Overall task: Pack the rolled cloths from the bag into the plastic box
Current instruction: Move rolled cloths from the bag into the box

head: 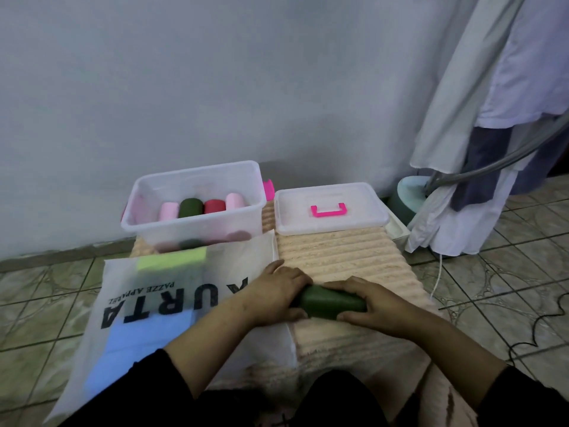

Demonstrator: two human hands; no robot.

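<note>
A dark green rolled cloth (pixel 331 301) lies across the beige ribbed mat, held at both ends. My left hand (pixel 278 291) grips its left end and my right hand (pixel 371 305) grips its right end. Left of the hands lies a white translucent bag (pixel 147 306) with black lettering; yellow-green and light blue shapes show through it. Behind the bag stands the clear plastic box (pixel 197 224). Inside it sit several rolled cloths: two pink (pixel 168 211), one dark green (pixel 191 207) and one red (pixel 214 205).
The box's clear lid (pixel 331 224) with a pink handle rests on the beige mat (pixel 345 257) to the right of the box. White and blue garments (pixel 492 149) hang at the right beside a grey hose. A black cable (pixel 542 322) trails over the tiled floor.
</note>
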